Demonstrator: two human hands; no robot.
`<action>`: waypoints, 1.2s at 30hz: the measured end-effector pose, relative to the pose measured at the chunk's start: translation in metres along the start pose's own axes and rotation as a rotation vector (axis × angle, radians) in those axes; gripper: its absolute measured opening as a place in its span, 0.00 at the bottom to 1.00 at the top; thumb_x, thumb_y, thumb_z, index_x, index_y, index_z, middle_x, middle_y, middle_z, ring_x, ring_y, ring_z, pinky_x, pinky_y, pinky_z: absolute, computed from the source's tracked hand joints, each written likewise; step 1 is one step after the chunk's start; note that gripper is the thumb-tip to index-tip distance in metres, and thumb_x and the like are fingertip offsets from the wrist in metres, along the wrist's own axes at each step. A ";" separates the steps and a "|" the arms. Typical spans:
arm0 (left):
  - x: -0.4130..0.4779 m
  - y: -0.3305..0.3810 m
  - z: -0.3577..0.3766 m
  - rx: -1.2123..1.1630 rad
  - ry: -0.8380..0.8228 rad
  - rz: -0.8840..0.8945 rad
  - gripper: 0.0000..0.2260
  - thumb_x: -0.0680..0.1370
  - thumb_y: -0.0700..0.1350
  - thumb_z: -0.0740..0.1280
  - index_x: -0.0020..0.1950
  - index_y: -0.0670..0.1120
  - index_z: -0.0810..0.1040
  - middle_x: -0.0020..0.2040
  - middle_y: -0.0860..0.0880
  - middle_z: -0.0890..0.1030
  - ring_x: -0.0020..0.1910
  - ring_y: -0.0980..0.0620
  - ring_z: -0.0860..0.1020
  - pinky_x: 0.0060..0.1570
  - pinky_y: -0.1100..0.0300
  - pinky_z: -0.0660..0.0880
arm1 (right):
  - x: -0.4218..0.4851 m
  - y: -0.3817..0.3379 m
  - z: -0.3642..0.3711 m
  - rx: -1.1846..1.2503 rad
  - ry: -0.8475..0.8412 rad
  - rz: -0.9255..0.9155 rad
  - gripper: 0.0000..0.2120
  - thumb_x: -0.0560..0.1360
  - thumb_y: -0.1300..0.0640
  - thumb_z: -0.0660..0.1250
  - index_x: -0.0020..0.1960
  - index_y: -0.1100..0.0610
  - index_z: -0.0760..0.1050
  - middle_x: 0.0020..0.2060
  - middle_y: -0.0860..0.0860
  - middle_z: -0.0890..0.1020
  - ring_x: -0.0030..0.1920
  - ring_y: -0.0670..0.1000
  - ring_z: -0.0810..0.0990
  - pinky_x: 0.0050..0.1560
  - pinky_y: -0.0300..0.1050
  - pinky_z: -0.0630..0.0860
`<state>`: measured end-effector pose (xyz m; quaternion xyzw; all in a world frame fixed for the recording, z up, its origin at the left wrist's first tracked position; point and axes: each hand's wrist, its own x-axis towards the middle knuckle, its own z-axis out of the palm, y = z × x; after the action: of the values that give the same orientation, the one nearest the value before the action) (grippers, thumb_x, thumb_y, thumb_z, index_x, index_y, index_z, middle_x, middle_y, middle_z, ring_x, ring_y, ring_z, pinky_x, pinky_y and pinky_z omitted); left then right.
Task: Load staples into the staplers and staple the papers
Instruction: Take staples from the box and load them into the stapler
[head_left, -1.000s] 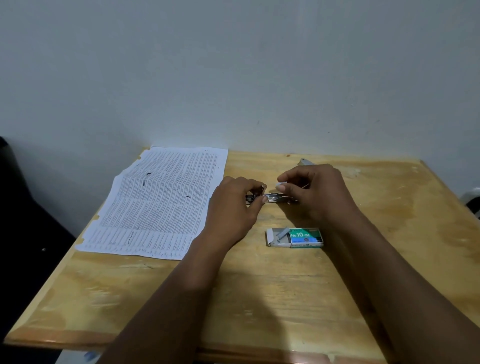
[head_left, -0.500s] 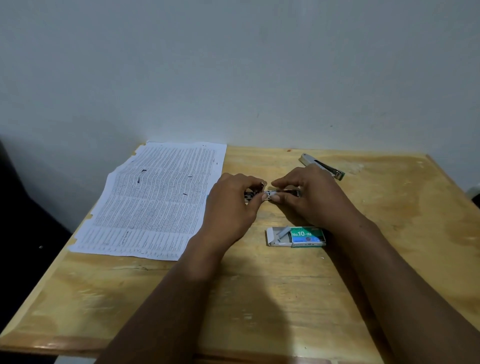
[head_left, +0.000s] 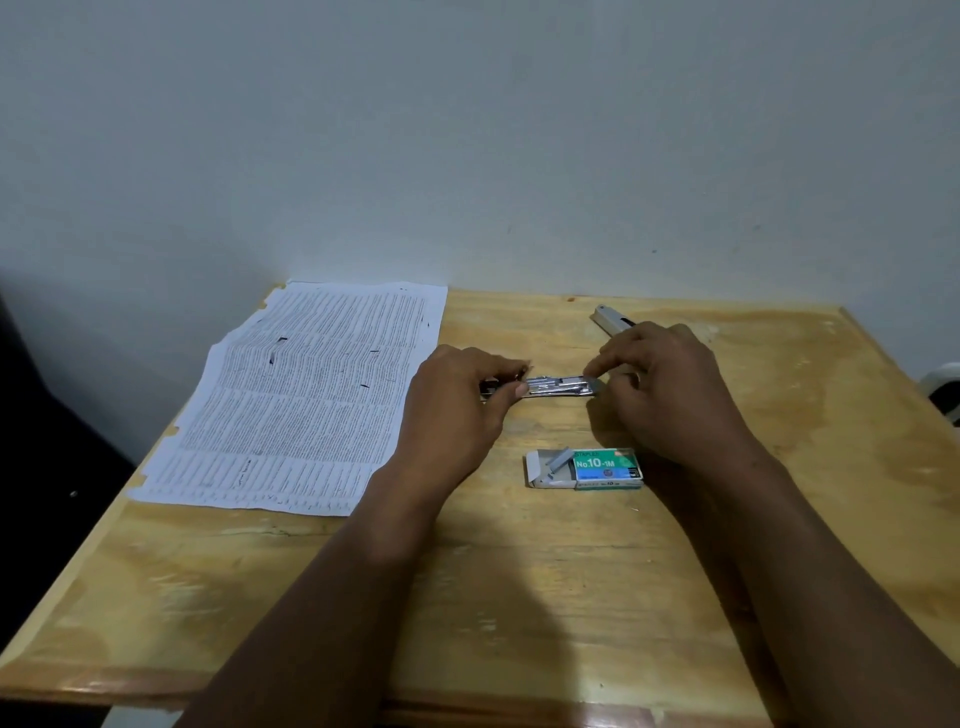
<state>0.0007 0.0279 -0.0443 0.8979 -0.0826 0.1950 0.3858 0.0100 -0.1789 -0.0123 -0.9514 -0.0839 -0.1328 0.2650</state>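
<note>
A small metal stapler (head_left: 558, 387) lies open and lengthwise between the two hands near the middle of the wooden table (head_left: 519, 597), its silver channel facing up. The left hand (head_left: 457, 400) curls round the stapler's left end, thumb pressed along the near side. The right hand (head_left: 670, 384) pinches the right end with bent fingertips. The hands are apart, joined only by the stapler. Just nearer the person, below the right hand, sits the green staple box (head_left: 605, 467), its tray slid out to the left with a strip of staples (head_left: 558, 460) showing. A second stapler (head_left: 610, 318) lies behind the right hand toward the wall, partly hidden by it. The printed papers (head_left: 311, 395) lie flat left of the left hand.
</note>
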 end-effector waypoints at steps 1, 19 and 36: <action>0.000 -0.002 0.002 0.028 -0.003 0.042 0.09 0.77 0.48 0.75 0.57 0.53 0.87 0.47 0.53 0.86 0.50 0.49 0.79 0.49 0.47 0.78 | -0.001 0.000 0.001 0.039 0.028 0.006 0.13 0.75 0.62 0.64 0.50 0.50 0.85 0.52 0.48 0.82 0.55 0.52 0.73 0.56 0.60 0.74; -0.004 0.005 0.002 0.326 -0.016 0.268 0.09 0.76 0.43 0.76 0.54 0.52 0.88 0.48 0.51 0.85 0.46 0.47 0.77 0.39 0.58 0.65 | 0.004 -0.007 0.021 0.013 -0.097 -0.046 0.12 0.75 0.52 0.72 0.58 0.46 0.84 0.54 0.47 0.86 0.58 0.53 0.78 0.59 0.62 0.76; -0.003 0.019 -0.011 0.066 0.090 -0.082 0.09 0.80 0.48 0.70 0.58 0.51 0.85 0.43 0.56 0.85 0.41 0.60 0.83 0.46 0.64 0.79 | 0.001 -0.013 0.013 0.258 0.273 -0.207 0.09 0.71 0.59 0.77 0.51 0.56 0.83 0.46 0.48 0.82 0.44 0.42 0.77 0.45 0.27 0.71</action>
<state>-0.0109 0.0230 -0.0260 0.9031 -0.0220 0.2216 0.3671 0.0103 -0.1614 -0.0167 -0.8690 -0.1609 -0.2752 0.3784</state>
